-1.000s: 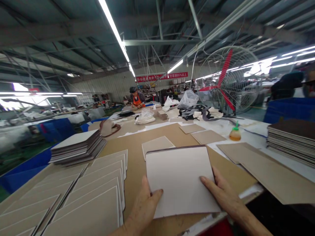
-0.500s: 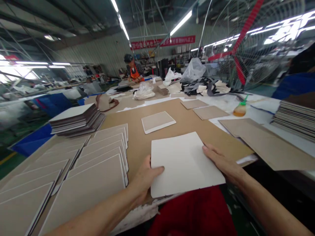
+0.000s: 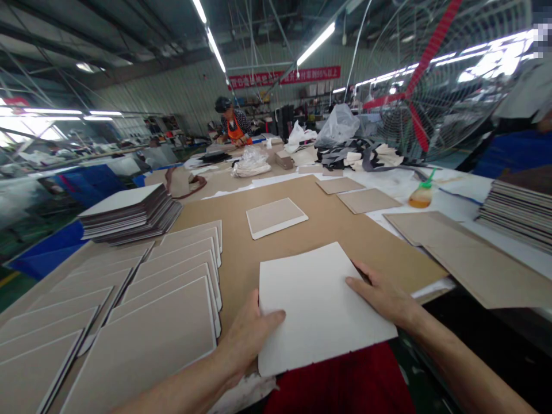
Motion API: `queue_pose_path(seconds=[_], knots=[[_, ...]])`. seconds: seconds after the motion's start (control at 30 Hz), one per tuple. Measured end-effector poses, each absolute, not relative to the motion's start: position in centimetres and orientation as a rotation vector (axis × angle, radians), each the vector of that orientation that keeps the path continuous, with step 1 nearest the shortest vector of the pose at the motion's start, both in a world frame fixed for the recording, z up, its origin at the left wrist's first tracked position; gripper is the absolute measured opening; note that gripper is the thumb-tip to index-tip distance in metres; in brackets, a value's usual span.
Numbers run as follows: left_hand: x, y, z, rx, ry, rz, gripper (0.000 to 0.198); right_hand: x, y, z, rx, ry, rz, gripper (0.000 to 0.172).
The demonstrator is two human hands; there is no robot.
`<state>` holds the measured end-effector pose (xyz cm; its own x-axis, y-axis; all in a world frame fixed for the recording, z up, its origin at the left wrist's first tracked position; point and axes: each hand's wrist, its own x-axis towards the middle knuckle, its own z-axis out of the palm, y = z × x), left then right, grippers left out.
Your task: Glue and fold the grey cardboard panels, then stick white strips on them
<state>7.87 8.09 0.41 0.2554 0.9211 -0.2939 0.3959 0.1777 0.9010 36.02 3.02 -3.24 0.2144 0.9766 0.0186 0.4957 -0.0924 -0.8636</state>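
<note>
Between my hands is a white rectangular panel, its near edge over the table's front edge and a red garment below. My left hand grips its left side, thumb on top and the other fingers mostly hidden underneath. At the right edge, my right hand pinches it with the thumb on the upper face. Beyond it lies a smaller beige panel with a white strip along its near side. To the left, overlapping rows of beige panels with pale edges are fanned out.
A stack of panels rises at the back left, another stack at the far right. A bottle of amber liquid stands near loose beige sheets. A large fan and a person in an orange apron are farther back.
The white panel has come slightly nearer and lower in view, with both hands holding it. My right thumb reaches farther over its face. A person in pale clothing now shows at far right.
</note>
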Motion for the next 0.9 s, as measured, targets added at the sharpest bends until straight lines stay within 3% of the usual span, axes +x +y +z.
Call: queue_pose_path(seconds=[0.3, 0.4, 0.63, 0.8, 0.9], knots=[[4.9, 9.2, 2.3, 2.317, 1.453, 0.075, 0.034, 34.3, 3.1, -5.4, -2.08, -1.729, 0.25, 0.057], [5.2, 9.6, 3.1, 2.573, 1.427, -0.098, 0.035, 33.6, 2.8, -4.5, -2.167, -1.811, 0.159, 0.048], [11.2, 10.9, 2.7, 2.885, 0.773, 0.288, 0.028, 35.3, 3.4, -0.4, -2.177, -1.947, 0.122, 0.032], [13.6, 12.3, -1.2, 2.975, 0.6, 0.369, 0.028, 38.1, 1.9, 0.8, -2.066, -1.878, 0.064, 0.031], [13.3, 14.0, -4.4, 3.025, 0.523, 0.621, 0.023, 39.5, -1.1, -0.6, -1.958, -1.686, -0.045, 0.029]])
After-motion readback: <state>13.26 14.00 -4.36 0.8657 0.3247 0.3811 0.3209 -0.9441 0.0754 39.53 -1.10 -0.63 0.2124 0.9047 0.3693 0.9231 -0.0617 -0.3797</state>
